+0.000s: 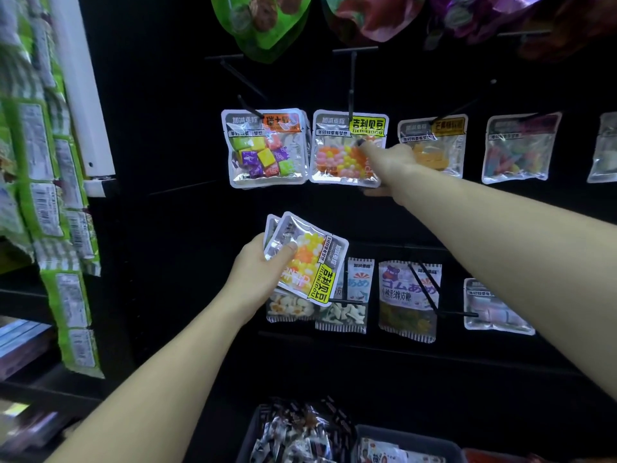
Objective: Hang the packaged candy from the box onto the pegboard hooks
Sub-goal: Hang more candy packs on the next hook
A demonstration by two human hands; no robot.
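Note:
My left hand (263, 265) grips a small stack of jelly-bean candy packets (309, 262), turned upside down, in front of the lower hook row. My right hand (394, 162) reaches to the black pegboard (167, 128) and pinches the right edge of a matching jelly-bean packet (340, 152) that hangs on a black hook (351, 95); the thumb lies on its front and fingers show beneath it. The dark box (253, 429) with several wrapped candy packets sits at the bottom of the view.
Other candy packets hang beside it: square chews (263, 148) on the left, orange gummies (434, 145) and clear packets (517, 152) on the right. A lower row (407, 295) and large bags (263, 25) above hang too. Green snack strips (50, 195) fill the left shelf.

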